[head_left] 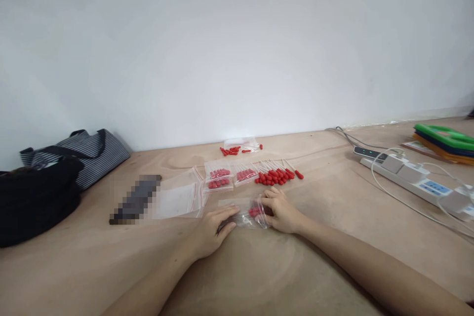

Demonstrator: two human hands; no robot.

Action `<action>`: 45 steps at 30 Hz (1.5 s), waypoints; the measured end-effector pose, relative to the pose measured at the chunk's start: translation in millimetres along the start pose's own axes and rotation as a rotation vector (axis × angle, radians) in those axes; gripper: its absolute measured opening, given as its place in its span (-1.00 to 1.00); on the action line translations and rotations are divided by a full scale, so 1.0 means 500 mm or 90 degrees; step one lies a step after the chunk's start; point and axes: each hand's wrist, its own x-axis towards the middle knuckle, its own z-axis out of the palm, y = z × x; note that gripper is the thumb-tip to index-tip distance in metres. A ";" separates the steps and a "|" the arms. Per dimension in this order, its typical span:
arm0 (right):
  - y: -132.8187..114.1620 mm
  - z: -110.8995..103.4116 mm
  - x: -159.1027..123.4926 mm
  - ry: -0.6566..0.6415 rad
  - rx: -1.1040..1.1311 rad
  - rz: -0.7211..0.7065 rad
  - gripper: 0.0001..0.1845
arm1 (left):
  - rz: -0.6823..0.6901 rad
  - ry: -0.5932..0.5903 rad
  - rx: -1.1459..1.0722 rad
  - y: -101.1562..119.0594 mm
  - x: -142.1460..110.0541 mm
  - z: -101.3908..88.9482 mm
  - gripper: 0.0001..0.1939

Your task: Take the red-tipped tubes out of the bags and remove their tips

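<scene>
A clear zip-lock bag (pixel 244 218) with red-tipped sticks inside lies between my two hands. My left hand (pixel 211 232) holds its left end, fingers on top and thumb nearer me. At the other end, my right hand (pixel 279 210) grips the bag by its zip edge, next to the red tips. Just beyond, a loose pile of white sticks with red bulb-shaped tips (pixel 274 177) lies on the table. Two filled zip-lock bags (pixel 219 177) rest left of this pile. Flat bags (pixel 176 200) that look unfilled lie farther left.
Small red pieces (pixel 230 151) lie near the wall beside another clear bag (pixel 240 143). On the left are a pixelated dark object (pixel 137 200), a striped bag (pixel 107 153) and black cloth (pixel 40 202). A power strip (pixel 418 182) with cables and stacked coloured frames (pixel 444 140) occupy the right.
</scene>
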 end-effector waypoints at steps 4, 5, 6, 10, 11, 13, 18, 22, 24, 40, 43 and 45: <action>-0.004 0.000 0.001 0.004 0.010 0.008 -0.80 | 0.000 -0.003 0.004 0.002 -0.001 -0.001 -0.63; -0.005 -0.001 -0.001 0.012 0.014 0.008 -0.81 | 0.000 -0.005 0.007 0.002 -0.002 -0.001 -0.63; -0.004 -0.002 -0.002 0.021 0.019 0.008 -0.82 | 0.000 -0.006 0.010 0.002 -0.002 -0.002 -0.63; 0.006 -0.006 -0.009 0.038 0.142 -0.005 -0.86 | 0.002 -0.023 0.019 0.006 -0.004 -0.007 -0.61; 0.011 -0.007 -0.010 0.039 0.200 -0.004 -0.85 | 0.000 -0.028 0.019 0.007 -0.004 -0.008 -0.61; 0.025 -0.012 -0.011 0.052 0.315 0.010 -0.82 | -0.010 -0.035 0.017 0.009 -0.005 -0.011 -0.60; 0.073 -0.051 -0.018 0.079 0.515 0.094 -0.76 | -0.036 -0.048 0.022 0.008 -0.008 -0.015 -0.57; 0.126 -0.097 -0.024 0.219 0.568 0.159 -0.72 | -0.026 -0.040 0.020 0.005 -0.009 -0.014 -0.58; 0.155 -0.107 -0.024 0.345 0.566 0.202 -0.70 | -0.021 -0.038 0.019 0.004 -0.009 -0.013 -0.58; 0.212 -0.033 0.007 0.489 0.131 0.372 -0.66 | 0.015 -0.036 -0.009 -0.005 -0.009 -0.013 -0.57; 0.207 -0.035 0.003 0.440 0.049 0.362 -0.65 | 0.028 0.013 0.004 -0.014 -0.009 -0.009 -0.65; 0.203 -0.035 0.000 0.417 -0.023 0.389 -0.65 | 0.039 0.045 0.004 -0.018 -0.007 -0.004 -0.75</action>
